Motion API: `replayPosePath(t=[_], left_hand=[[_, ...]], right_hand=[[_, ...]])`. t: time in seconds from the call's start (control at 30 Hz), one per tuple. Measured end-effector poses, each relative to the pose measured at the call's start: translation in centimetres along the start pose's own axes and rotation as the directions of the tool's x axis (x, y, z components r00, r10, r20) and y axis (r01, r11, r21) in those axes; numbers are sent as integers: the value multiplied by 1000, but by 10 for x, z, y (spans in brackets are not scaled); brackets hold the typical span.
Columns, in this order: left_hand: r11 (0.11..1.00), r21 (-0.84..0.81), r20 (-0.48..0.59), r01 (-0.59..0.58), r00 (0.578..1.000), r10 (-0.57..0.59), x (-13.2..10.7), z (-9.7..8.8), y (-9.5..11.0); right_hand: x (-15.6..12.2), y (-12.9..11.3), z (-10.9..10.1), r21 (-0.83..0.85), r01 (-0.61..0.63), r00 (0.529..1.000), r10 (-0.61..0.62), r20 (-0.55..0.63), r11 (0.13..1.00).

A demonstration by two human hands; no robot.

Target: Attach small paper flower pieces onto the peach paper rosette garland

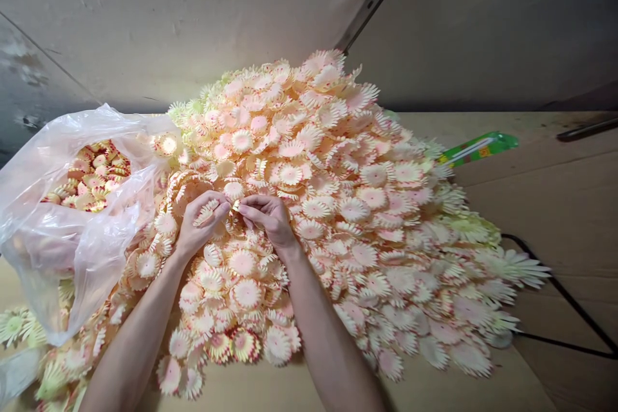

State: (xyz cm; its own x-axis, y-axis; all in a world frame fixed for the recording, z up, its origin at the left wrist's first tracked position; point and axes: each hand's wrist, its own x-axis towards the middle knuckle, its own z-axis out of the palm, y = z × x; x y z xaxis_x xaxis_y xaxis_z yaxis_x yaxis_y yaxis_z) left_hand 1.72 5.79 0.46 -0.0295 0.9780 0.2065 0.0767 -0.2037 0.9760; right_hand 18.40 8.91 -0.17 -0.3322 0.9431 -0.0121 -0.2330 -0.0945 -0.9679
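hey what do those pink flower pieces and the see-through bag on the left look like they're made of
The flower pieces look like thin fabric or plastic sheet, matte, with crisp cut petal fringes and dyed pink centres; which of the two is unclear. The bag looks like thin clear plastic film: glossy, crinkled, its contents showing through.
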Motion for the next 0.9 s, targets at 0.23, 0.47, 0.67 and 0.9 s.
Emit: replayPosePath(t=[0.23,0.47,0.67,0.9], left_hand=[[1000,-10,12,-25,1000,25,1,0,2],[999,-31,11,-28,1000,28,0,-1,3],[999,-42,19,-24,1000,25,1,0,-1],[996,-89,-50,29,998,-34,2,1,-3]], right_hand=[[1,-2,1,7,-2,1000,2,2,1000],[2,0,0,-19,-4,1000,5,30,1000],[0,0,2,-55,0,999,3,52,998],[0,-1,0,-63,13,998,-10,62,998]])
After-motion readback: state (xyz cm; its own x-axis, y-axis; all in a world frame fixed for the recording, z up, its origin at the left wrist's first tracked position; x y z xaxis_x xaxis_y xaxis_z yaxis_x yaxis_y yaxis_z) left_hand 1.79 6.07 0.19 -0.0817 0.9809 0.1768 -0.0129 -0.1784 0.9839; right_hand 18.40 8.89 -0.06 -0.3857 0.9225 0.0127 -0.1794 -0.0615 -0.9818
